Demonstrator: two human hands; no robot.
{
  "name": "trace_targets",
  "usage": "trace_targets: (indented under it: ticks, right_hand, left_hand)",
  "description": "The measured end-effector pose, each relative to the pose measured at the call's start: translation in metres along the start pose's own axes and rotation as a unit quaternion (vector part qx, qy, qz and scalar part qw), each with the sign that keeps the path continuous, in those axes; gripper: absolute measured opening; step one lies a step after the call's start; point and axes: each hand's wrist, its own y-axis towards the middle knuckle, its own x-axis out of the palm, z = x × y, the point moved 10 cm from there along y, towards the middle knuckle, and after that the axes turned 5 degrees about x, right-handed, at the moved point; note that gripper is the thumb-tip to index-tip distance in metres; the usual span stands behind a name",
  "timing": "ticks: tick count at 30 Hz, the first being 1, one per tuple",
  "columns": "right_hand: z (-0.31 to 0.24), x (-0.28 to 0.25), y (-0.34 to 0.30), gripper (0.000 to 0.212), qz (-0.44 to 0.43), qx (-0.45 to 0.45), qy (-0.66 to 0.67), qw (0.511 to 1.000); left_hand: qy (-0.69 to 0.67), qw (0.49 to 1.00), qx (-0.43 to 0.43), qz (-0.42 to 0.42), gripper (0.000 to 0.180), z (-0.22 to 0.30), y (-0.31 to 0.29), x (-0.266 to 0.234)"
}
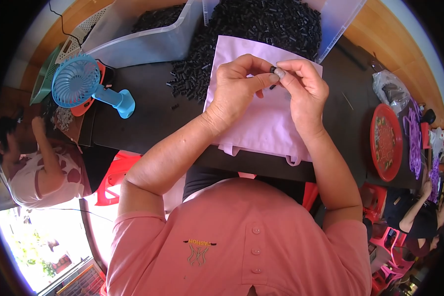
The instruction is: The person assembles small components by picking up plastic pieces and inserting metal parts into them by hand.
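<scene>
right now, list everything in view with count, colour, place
table: one, dark, upper half
bins: two, translucent, table's far side
small pieces: countless, black, on table, in bins
cloth bag: one, lilac, table centre
held piece: one, black, above cloth bag
fan: one, blue, table's left
baskets: two, green, white, beyond fan
tray: one, red, right
plastic bag: one, clear, behind tray
strips: several, purple, right of tray
stools: several, red and pink, lower sides
other people: at least two, white-maroon and black tops, both sides
shirt: one, pink, lower centre
left grip: one, bare, at held piece
right grip: one, bare, at held piece
</scene>
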Motion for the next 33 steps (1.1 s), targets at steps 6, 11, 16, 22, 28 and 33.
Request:
trace_targets:
  ticks: [6,11,16,22,28,33]
  right_hand:
    - [0.003,-0.004,0.002,0.008,-0.002,0.019,0.003,1.000]
    - [-0.004,-0.006,0.006,0.007,-0.015,0.020,0.004,1.000]
    - [0.008,-0.002,0.007,0.007,-0.042,0.031,-0.015,0.999]
    - [0.008,-0.002,0.008,0.007,-0.045,0.020,-0.012,0.999]
    - [0.006,0.002,0.006,0.005,-0.053,0.014,-0.025,0.998]
    - [0.001,0.003,0.004,0.006,-0.074,0.009,-0.045,0.996]
  left_hand:
    - [-0.046,0.998,-0.048,0.001,0.010,-0.012,0.001,-0.004]
    - [-0.005,0.997,-0.071,-0.018,0.009,-0.012,0.000,-0.001]
    - [-0.010,0.997,-0.066,-0.034,0.009,-0.014,0.001,0.004]
    - [-0.025,0.998,-0.056,-0.033,0.009,-0.013,0.002,0.004]
    - [-0.029,0.997,-0.068,-0.033,0.010,-0.013,0.000,0.004]
    - [-0.041,0.995,-0.085,-0.039,0.011,-0.013,0.000,0.006]
